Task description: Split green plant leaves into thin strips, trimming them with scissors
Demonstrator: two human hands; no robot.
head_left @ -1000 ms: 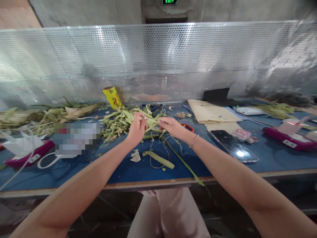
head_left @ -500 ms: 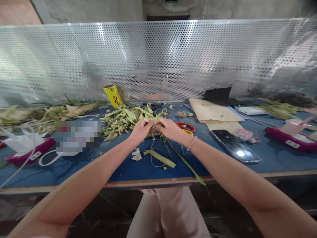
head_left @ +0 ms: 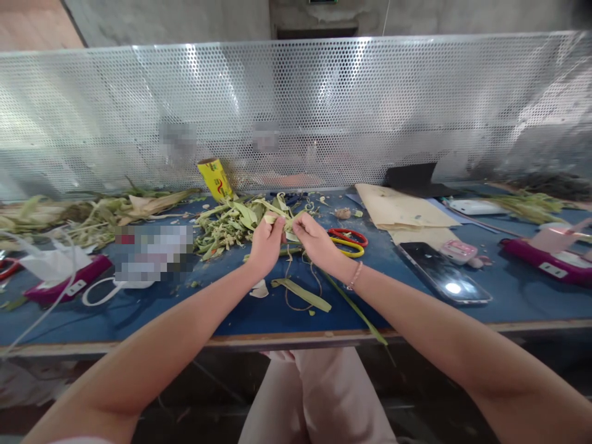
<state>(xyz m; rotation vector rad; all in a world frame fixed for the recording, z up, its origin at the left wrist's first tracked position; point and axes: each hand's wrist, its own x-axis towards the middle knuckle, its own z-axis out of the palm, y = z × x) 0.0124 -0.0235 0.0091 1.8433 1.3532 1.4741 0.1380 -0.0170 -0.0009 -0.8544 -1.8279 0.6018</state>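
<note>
My left hand (head_left: pixel 267 245) and my right hand (head_left: pixel 316 242) are close together over the middle of the table. Both are closed in a pinch on a pale green strip of husk (head_left: pixel 287 218); fingers hide part of it. Behind and left of them lies a heap of green husk pieces (head_left: pixel 222 234). Below the hands, a flat husk strip (head_left: pixel 305 295) and a thin loop of string (head_left: pixel 287 301) lie on the blue tabletop. A long green stalk (head_left: pixel 358 311) slants from near my right hand to the front edge. Scissors with red and yellow handles (head_left: pixel 351 250) lie beside that hand.
A yellow tube (head_left: pixel 216 180) stands behind the heap, before a perforated metal screen (head_left: pixel 319 111). Brown paper (head_left: pixel 402 209), a phone (head_left: pixel 439 271) and a pink case (head_left: pixel 459 251) lie to the right. Purple power strips (head_left: pixel 550 264) sit at both sides. More husks (head_left: pixel 97 216) lie left.
My left hand has turned more upright, and the two hands have moved slightly apart with the husk strip between them. The whole view has shifted a little.
</note>
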